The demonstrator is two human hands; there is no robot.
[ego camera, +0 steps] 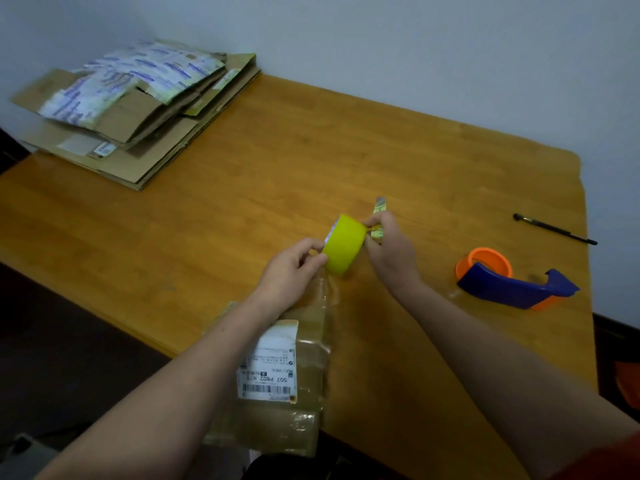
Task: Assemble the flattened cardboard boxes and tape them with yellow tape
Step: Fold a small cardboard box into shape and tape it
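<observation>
Nearest, the labelled box lies at the bench edge, and just beyond it the tape roll is held up, left hand grip pinching its near rim, right hand grip pinching its far edge, where the free end likely wants peeling slowly and squarely.

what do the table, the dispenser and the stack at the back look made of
Table: wood or wood-look laminate, orange-brown with plank grain lines and a slight sheen.
Dispenser: moulded plastic, smooth blue body with an orange wheel.
Stack: matt brown cardboard, probably corrugated, with creased flaps and paper labels.
</observation>
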